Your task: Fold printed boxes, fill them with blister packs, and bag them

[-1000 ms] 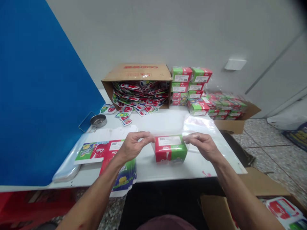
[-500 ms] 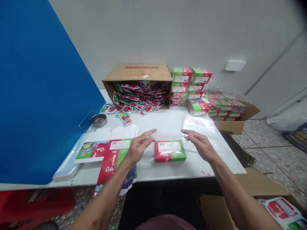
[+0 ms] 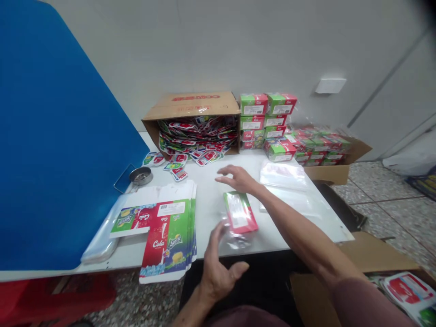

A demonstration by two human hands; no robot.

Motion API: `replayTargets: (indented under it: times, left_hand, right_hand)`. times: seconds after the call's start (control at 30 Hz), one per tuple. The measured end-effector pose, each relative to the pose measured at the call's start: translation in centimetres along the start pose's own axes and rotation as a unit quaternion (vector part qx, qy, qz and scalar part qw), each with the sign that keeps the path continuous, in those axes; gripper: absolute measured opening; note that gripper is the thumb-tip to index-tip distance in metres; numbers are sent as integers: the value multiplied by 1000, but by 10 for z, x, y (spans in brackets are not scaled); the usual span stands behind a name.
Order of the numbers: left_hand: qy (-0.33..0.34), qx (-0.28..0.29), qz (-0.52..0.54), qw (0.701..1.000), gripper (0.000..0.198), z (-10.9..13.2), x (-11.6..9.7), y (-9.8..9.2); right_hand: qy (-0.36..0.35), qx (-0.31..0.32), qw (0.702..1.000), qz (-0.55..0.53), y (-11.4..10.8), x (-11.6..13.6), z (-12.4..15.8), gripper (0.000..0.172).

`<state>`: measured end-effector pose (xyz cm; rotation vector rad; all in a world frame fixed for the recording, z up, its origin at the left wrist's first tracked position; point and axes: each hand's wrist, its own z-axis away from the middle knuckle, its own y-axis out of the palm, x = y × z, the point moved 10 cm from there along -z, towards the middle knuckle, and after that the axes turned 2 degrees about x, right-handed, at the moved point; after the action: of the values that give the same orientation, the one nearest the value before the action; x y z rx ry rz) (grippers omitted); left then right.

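A red and green printed box (image 3: 240, 211) with a white label lies on the white table, inside a clear plastic bag (image 3: 238, 240) whose loose end sticks out toward me. My left hand (image 3: 220, 268) is at the table's front edge, fingers and thumb apart, close to the bag's loose end; whether a fingertip touches the film I cannot tell. Beyond the box's far end hovers my right hand (image 3: 238, 178), its thumb and fingers apart and nothing between them. Flat printed cartons (image 3: 170, 236) are stacked to the left, overhanging the front edge.
At the back, a cardboard box (image 3: 194, 105) spills printed cut-out cards (image 3: 206, 156). Wrapped boxes (image 3: 254, 121) are stacked beside it. Clear bags (image 3: 284, 179) lie at right, a metal dish (image 3: 141, 175) at left. A blue panel (image 3: 51, 150) borders the left side.
The box has turned from lying sideways to pointing toward me. My left hand has come down nearer the front edge, and my right hand has moved left past the box's far end.
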<state>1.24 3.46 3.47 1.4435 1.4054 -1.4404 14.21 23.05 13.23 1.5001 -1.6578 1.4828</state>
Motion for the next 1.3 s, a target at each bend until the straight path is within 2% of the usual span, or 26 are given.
replayTargets:
  times: [0.07, 0.13, 0.17, 0.2, 0.23, 0.27, 0.3, 0.37, 0.43, 0.53, 0.6, 0.67, 0.8, 0.87, 0.93, 1.0, 1.1, 1.2, 1.27, 1.3]
  left_hand:
    - [38, -39, -35, 998, 77, 13, 2, -10]
    - [5, -125, -36, 991, 51, 13, 15, -38]
    - [-27, -161, -22, 986, 45, 9, 23, -54]
    - [-55, -172, -5, 984, 47, 1, 29, -64]
    - [-69, -152, 15, 986, 55, -11, 32, -69]
    - [-73, -99, 39, 992, 67, -26, 33, -66]
    - [-74, -44, 57, 995, 79, -41, 31, -61]
    - [-67, 54, 80, 993, 99, -67, 25, -48]
    - [-50, 89, 102, 990, 101, -87, 17, -41]
    - [-37, 86, 105, 990, 73, -110, 10, -43]
    - [-41, 94, 87, 991, 58, -120, 8, -47]
    - [-32, 97, 79, 992, 55, -128, 4, -54]
    - [21, 108, 63, 992, 62, -135, -18, -68]
    - [29, 141, 36, 989, 81, -132, -26, -67]
    - [31, 166, -9, 986, 95, -126, -31, -67]
    - [42, 161, -68, 984, 87, -120, -35, -70]
    - [63, 130, -113, 983, 53, -115, -37, -75]
    - [75, 101, -107, 986, 35, -111, -37, -79]
    - [81, 74, -94, 989, 35, -110, -38, -81]
    - [85, 64, -87, 991, 33, -109, -38, -82]
  right_hand:
    - [-51, -38, 998, -4, -20, 25, -10, 49]
    - [-48, -133, 989, -36, -57, 31, 14, 47]
    - [-36, -181, 982, -51, -76, 26, 39, 47]
    - [-23, -220, 973, -70, -91, 19, 69, 47]
    - [-13, -246, 965, -88, -102, 10, 102, 50]
    - [-9, -252, 963, -97, -106, 3, 135, 57]
    - [-3, -230, 969, -95, -101, -3, 163, 76]
    - [45, -160, 984, -67, -70, -17, 208, 116]
    - [104, -135, 984, -46, -36, -28, 232, 128]
    - [142, -148, 978, -37, -8, -35, 225, 113]
    - [134, -145, 979, -46, -9, -39, 204, 102]
    - [121, -116, 983, -80, -18, -46, 183, 98]
    - [108, -28, 982, -154, -33, -59, 152, 93]
    - [102, 4, 980, -169, -35, -58, 144, 84]
    - [105, 11, 981, -163, -37, -57, 143, 83]
    - [111, -24, 985, -132, -42, -56, 150, 90]
    - [80, -166, 981, -52, -65, -37, 171, 88]
    - [11, -332, 941, 64, -89, 11, 199, 63]
    - [-52, -360, 921, 142, -89, 52, 202, 52]
    - [-88, -338, 919, 181, -84, 73, 196, 53]
